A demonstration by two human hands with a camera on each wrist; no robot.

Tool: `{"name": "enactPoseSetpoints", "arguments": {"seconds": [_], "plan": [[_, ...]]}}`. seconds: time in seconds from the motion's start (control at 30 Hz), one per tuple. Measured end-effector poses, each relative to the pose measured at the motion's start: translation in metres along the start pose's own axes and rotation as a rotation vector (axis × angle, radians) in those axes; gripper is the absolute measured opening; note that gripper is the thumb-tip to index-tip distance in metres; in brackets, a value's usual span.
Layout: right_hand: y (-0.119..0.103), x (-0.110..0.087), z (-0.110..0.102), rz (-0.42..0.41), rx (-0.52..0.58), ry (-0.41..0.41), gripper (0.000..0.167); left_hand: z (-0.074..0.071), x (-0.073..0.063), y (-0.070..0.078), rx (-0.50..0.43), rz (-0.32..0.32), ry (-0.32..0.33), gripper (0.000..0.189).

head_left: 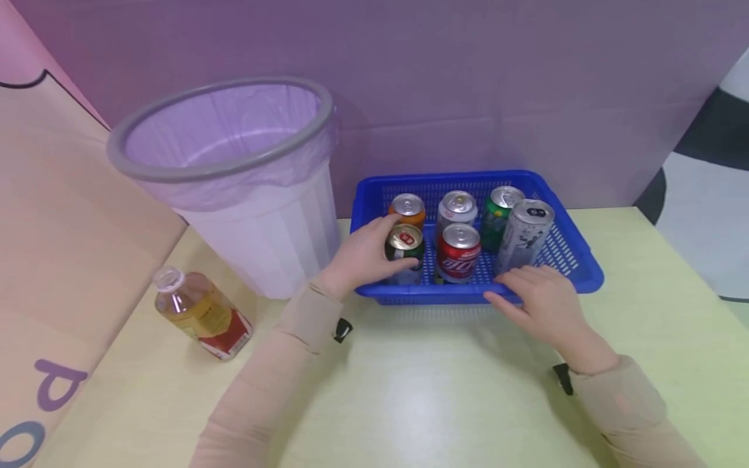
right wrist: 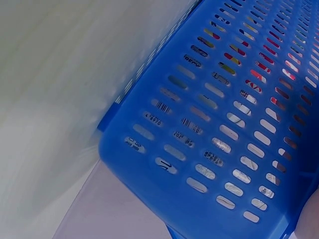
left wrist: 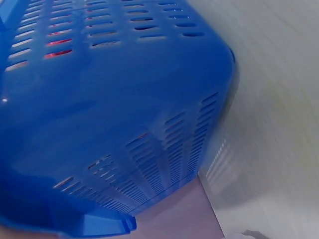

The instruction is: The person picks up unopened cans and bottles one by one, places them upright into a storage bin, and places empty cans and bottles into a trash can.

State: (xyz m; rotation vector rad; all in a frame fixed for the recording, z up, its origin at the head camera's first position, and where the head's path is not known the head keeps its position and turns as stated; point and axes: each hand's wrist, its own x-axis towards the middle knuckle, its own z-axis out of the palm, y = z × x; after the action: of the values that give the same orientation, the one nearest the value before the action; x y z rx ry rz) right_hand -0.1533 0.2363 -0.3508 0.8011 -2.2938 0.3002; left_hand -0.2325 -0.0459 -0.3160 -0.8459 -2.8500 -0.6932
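Observation:
A blue plastic basket (head_left: 421, 290) holds several upright drink cans. My left hand (head_left: 365, 255) reaches over the basket's near left corner. Its thumb and fingers go round a dark green can with a gold lid (head_left: 405, 238). Right behind that stands an orange can (head_left: 407, 205), and to its right a red can (head_left: 459, 252). My right hand (head_left: 541, 302) grips the basket's near rim toward the right, below a tall silver-grey can (head_left: 523, 235). The left wrist view shows the basket's slotted wall (left wrist: 114, 94); through the slots (right wrist: 214, 89) in the right wrist view, parts of cans show.
Left of the basket stands a white bin (head_left: 275, 227) with a grey rim and a plastic liner. A clear bottle with a yellow and red label (head_left: 205, 315) is on the table (head_left: 409, 390) before it. Behind the basket rises a purple backdrop (head_left: 439, 84).

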Motion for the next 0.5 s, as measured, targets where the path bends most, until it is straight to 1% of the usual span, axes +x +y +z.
{"name": "enactPoseSetpoints", "arguments": {"seconds": [0.1,0.3,0.4,0.5], "plan": [[0.0,0.0,0.0,0.003,-0.005,-0.005,0.072,-0.001,-0.007,-0.003,0.003,-0.015,0.024,0.071],[0.001,-0.001,0.0,0.012,-0.01,-0.02,0.073,-0.001,-0.02,-0.006,-0.044,0.016,0.057,0.055],[0.001,-0.001,0.0,0.01,-0.01,-0.021,0.073,-0.001,-0.028,-0.007,-0.067,0.041,0.084,0.05],[0.002,-0.001,0.0,0.008,-0.012,-0.016,0.073,0.002,-0.035,-0.008,-0.063,0.093,0.112,0.042]]}}
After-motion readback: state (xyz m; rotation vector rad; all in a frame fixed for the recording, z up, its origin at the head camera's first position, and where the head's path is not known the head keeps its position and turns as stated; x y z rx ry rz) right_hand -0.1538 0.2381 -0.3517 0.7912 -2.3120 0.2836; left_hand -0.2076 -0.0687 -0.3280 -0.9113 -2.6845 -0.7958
